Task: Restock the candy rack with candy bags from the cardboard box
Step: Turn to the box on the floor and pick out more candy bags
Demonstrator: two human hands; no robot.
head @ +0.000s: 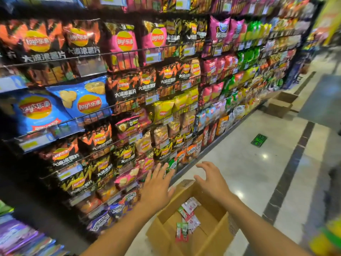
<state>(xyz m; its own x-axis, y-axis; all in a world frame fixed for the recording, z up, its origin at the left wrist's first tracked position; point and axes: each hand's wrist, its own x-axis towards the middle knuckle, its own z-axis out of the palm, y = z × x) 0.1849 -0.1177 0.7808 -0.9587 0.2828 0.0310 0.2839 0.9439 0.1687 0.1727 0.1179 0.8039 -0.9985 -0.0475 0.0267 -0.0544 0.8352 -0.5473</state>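
Observation:
An open cardboard box (217,235) stands on the floor in front of me. Several small red, white and green candy bags (187,217) lie in its bottom. My left hand (156,185) is stretched out over the box's left edge, fingers straight and spread, holding nothing. My right hand (210,180) hovers above the box's far corner with fingers loosely bent and empty. The wire rack (129,100) fills the left side, packed with snack bags on tiered shelves.
Two more cardboard boxes (280,104) sit on the floor farther along the rack. A green sticker (258,139) marks the pale tiled floor (249,163). A dark tile strip (289,172) runs along the aisle. A yellow-green object (326,239) shows at the bottom right corner.

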